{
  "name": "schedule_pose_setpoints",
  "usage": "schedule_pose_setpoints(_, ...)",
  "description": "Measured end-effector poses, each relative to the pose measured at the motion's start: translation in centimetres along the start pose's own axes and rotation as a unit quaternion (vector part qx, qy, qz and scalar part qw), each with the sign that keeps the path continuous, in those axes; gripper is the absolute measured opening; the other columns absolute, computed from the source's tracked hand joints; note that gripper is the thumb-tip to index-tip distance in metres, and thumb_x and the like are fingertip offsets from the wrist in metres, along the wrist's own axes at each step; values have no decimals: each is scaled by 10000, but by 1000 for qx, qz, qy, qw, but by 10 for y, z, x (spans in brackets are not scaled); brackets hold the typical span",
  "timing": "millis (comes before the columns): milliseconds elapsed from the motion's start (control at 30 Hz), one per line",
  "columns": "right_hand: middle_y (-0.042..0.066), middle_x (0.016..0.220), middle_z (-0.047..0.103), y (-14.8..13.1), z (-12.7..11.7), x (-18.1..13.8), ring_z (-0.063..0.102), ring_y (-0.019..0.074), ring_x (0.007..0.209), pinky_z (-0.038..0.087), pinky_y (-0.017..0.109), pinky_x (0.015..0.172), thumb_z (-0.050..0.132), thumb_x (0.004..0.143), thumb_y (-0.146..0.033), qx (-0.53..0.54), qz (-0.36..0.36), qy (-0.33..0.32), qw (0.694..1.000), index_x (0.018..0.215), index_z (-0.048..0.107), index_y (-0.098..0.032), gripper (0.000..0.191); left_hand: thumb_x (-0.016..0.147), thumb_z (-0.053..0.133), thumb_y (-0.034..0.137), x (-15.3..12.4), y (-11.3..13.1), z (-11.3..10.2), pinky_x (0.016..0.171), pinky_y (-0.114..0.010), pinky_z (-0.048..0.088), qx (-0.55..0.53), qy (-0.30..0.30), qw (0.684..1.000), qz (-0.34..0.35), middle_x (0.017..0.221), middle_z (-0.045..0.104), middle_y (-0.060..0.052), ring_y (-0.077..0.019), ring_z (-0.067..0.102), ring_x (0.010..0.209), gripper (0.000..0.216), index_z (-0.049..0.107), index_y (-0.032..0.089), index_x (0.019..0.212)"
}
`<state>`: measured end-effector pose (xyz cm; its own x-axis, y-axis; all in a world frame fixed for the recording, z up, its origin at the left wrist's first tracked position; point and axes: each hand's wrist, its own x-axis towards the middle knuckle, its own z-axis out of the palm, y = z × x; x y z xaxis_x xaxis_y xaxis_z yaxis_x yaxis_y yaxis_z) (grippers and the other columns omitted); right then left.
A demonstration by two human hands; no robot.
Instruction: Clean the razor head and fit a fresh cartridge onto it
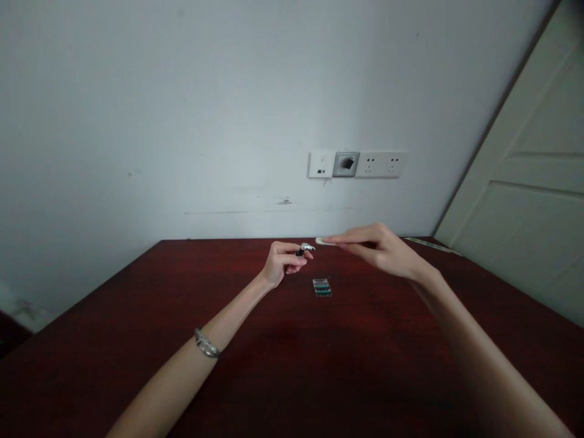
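My left hand (283, 263) is closed around a small black and silver object (305, 249), whose shiny end points to the right past the fingertips. The rest of that object is hidden in the fingers, and its kind is not clear. Opposite it, my right hand (371, 244) pinches a thin, pale, flat piece (325, 241) between thumb and fingers. A small gap separates the pale piece from the silver end. On the table below both hands lies a small clear plastic pack (322, 288) with green bars in it.
The dark red table (283, 365) meets a white wall (228, 121) at its back edge. A flat patterned strip (433, 246) lies at the back right, near a pale panelled door (533, 176). Sockets (381, 164) are set in the wall above the table.
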<state>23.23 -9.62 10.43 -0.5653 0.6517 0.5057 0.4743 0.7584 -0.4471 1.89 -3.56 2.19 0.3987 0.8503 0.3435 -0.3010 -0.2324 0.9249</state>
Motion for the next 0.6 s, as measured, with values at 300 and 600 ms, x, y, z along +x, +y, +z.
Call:
schedule_pose_setpoints(300,43,989,718,-7,8,4,639,124,777,465,250,691,470,881,-169,-5,-50,-21,999,1130,659,-243,321,564,639,188,2,-3,1,367,-194,160,25,-1,1000,3,410,476,24,-42,322,348,198,712,75,710)
schedule_pose_setpoints(600,70,975,718,6,3,-1,642,164,806,465,271,702,506,873,-267,-70,-8,112,991,1094,686,-206,291,725,604,332,1,-3,6,364,-181,168,-76,-22,997,-5,498,425,40,-43,298,389,276,642,87,846)
